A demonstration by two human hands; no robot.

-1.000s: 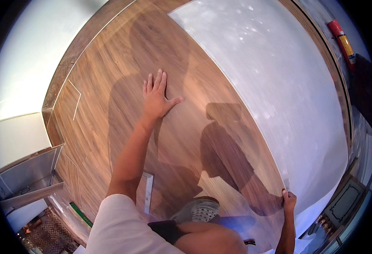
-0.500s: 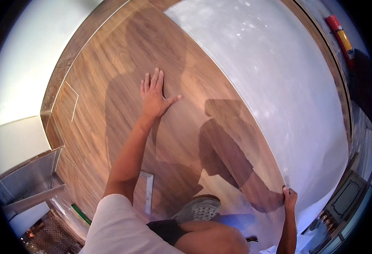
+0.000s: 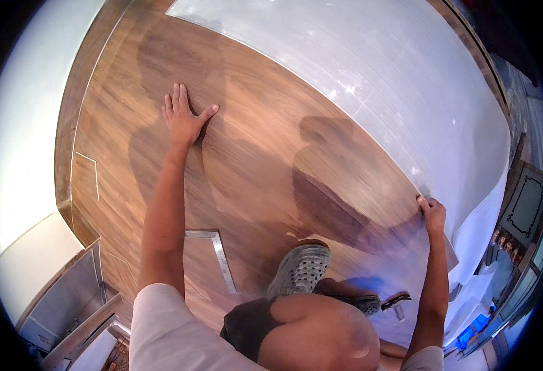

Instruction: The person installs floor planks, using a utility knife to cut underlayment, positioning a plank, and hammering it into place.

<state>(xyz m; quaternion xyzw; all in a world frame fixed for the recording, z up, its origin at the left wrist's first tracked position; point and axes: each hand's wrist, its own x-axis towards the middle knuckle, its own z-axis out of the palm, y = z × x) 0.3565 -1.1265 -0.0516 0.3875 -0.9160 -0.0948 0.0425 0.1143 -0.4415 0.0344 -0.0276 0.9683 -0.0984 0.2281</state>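
My left hand (image 3: 185, 120) lies flat on the wood-look flooring (image 3: 253, 154), fingers stretched and thumb spread out to the right. At the flooring's right border my right hand (image 3: 432, 214) pinches the edge of a floor plank (image 3: 395, 216), with the thumb on top and the other fingers partly hidden. Beyond that edge spreads the white underlay sheet (image 3: 419, 117). Below my left hand, beside my forearm, a metal carpenter's square (image 3: 223, 263) rests on the boards.
My grey clog (image 3: 299, 269) stands on the boards near my bent knee. A small dark-ended tool (image 3: 397, 301) lies to its right. The white wall (image 3: 30, 123) and brown skirting (image 3: 67, 123) border the left. A dark ornamented panel (image 3: 525, 201) is at the far right.
The view has shifted and turned, so more of my right arm and the clog show. My left hand still presses flat, and my right hand still holds the plank's edge.
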